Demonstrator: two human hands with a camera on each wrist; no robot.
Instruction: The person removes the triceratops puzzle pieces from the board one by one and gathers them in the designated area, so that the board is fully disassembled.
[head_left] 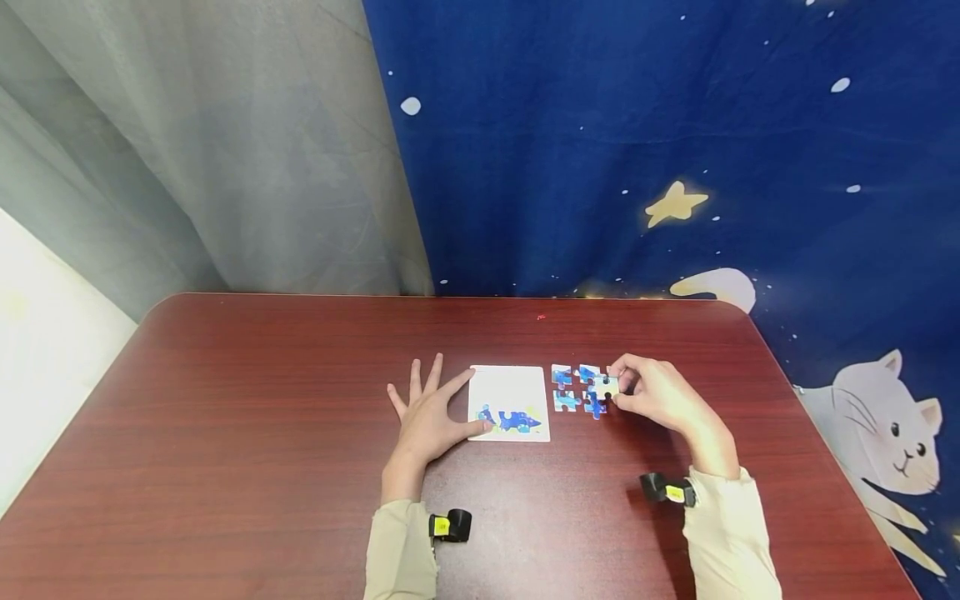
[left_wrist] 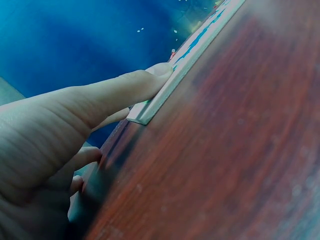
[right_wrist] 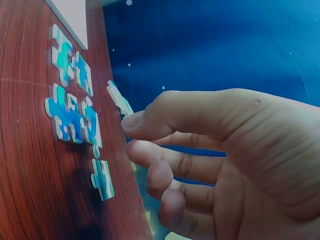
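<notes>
A white puzzle board (head_left: 508, 385) lies flat on the table, with joined blue pieces (head_left: 519, 421) along its near edge. My left hand (head_left: 429, 427) rests at its left side, thumb on the near left corner and index fingertip at the far left corner; the other fingers spread over the table. In the left wrist view the thumb (left_wrist: 132, 87) presses on the board's edge. My right hand (head_left: 660, 396) pinches a pale puzzle piece (right_wrist: 120, 99) between thumb and index finger, raised above the table. Loose blue puzzle pieces (head_left: 566, 402) lie right of the board, partly hidden by the held piece.
The brown wooden table (head_left: 285, 467) has rounded far corners. Behind it hang a grey curtain (head_left: 285, 167) and a blue curtain (head_left: 540, 150) with stars and a cat. A small red mark (head_left: 541, 317) is near the far edge. Each wrist wears a black camera band.
</notes>
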